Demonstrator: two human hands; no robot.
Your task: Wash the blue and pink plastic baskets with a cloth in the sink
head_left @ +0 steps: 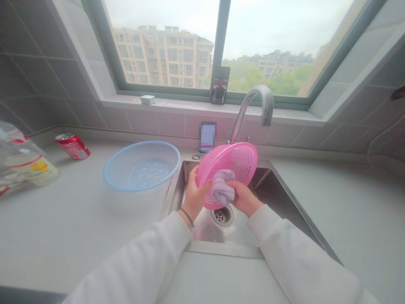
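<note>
My left hand (194, 196) grips the lower left rim of a pink plastic mesh basket (237, 162), which is tilted up over the sink. My right hand (243, 197) is shut on a bunched lilac cloth (223, 188) and presses it against the basket's inner face. Both hands hover above the stainless steel sink basin (262, 194), touching neither its walls nor its floor. Below them lies the metal drain strainer (222, 215).
A chrome gooseneck faucet (253, 105) rises behind the sink. To its left sit a light blue mesh basket (142, 166), a red drink can (73, 146) and a plastic-wrapped package (25, 162). A pale green soap dish (147, 99) rests on the windowsill.
</note>
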